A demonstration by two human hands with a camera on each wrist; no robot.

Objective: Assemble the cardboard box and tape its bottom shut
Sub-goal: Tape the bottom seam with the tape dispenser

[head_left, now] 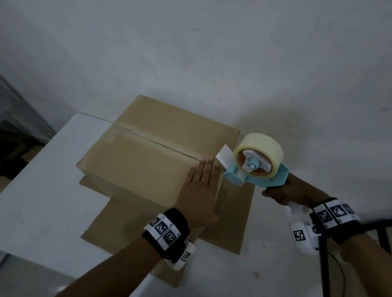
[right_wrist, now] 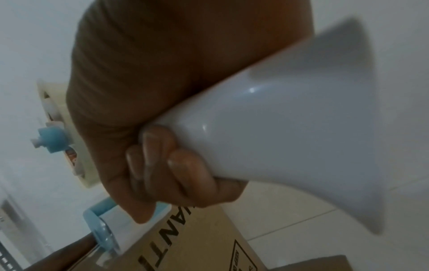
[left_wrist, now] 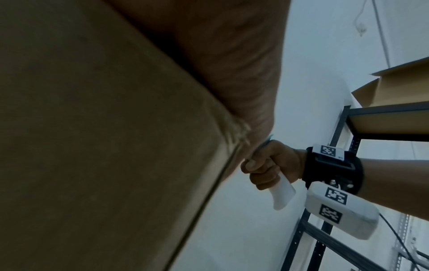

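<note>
A brown cardboard box (head_left: 143, 153) stands on a white table (head_left: 33, 206), its closed flaps facing up with a seam (head_left: 158, 143) running across. My left hand (head_left: 200, 191) lies flat on the box's right end, fingers straight and reaching the seam. My right hand (head_left: 280, 192) grips the white handle (right_wrist: 290, 128) of a light-blue tape dispenser (head_left: 257, 167) carrying a roll of clear tape (head_left: 260, 148). The dispenser's front sits just off the box's right edge, beside my left fingertips. In the left wrist view the box wall (left_wrist: 92, 146) fills the frame, with my right hand (left_wrist: 269, 165) beyond it.
The box's lower flaps (head_left: 159, 239) are spread flat on the table toward me. A dark metal shelf rack (left_wrist: 383, 119) holding cardboard stands to the right. A white wall (head_left: 197, 54) rises behind the table, and a dark frame and cable (head_left: 325, 275) are under my right arm.
</note>
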